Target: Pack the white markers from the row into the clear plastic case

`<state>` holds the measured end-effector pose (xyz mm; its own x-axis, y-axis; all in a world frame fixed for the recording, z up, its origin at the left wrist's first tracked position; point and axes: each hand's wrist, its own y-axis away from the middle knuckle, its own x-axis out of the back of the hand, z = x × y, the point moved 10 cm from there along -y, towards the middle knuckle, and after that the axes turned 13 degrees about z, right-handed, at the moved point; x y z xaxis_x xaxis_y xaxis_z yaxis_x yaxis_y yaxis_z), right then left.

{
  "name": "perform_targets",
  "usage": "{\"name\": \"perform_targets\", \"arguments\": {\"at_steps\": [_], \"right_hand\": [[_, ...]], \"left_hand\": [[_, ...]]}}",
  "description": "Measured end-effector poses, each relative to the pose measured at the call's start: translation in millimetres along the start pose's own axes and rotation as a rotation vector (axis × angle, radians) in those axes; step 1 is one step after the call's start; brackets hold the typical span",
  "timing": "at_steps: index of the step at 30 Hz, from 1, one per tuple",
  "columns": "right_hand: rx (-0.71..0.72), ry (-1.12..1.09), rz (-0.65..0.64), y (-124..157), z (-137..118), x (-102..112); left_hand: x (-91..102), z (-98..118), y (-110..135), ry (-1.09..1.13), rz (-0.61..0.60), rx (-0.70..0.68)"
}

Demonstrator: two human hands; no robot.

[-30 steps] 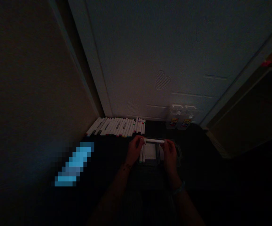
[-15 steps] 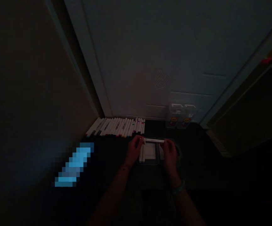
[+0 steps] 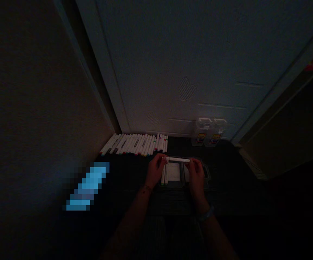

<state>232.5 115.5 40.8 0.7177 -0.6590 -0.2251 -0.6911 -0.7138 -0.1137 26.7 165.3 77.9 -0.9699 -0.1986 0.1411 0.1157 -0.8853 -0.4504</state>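
Head view: a pale wall panel (image 3: 156,65) rises beyond the clear case, and the dark table (image 3: 232,177) spreads beneath and around it. The light is very dim. Beyond the case and to its left, a long row of markers (image 3: 134,144) lies side by side near the panel. The clear case (image 3: 182,177) itself seems to lie opened into two halves. Beyond the case and to its right, two clear containers (image 3: 199,135) stand upright close together against the panel.

The left hand (image 3: 154,171) is at the case's left side and the right hand (image 3: 196,177) is over its right half. Between them the held marker (image 3: 178,159) lies level along the case's far edge; whether it touches the rim cannot be told. The left fingers pinch one end and the right fingers pinch the other. Inside the case's left half, two stowed markers (image 3: 164,176) lie along its left wall, beside a white insert (image 3: 174,172).

Almost nothing has changed over the last second: the view has shifted slightly, while hands and marker keep their place over the case. By my judgement, the work is at a pause, with this marker not yet laid beside the other two.
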Motion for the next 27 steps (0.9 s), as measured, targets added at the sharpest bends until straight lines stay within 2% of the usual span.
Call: {"name": "perform_targets", "arguments": {"at_steps": [16, 27], "right_hand": [[0.041, -0.012, -0.023, 1.3, -6.7, -2.0], [0.031, 0.005, 0.009, 0.6, -5.9, -0.6]], "left_hand": [[-1.2, 2.2, 0.0, -0.025, -0.025, -0.015], [-0.8, 3.8, 0.4, -0.061, -0.036, -0.024]]}}
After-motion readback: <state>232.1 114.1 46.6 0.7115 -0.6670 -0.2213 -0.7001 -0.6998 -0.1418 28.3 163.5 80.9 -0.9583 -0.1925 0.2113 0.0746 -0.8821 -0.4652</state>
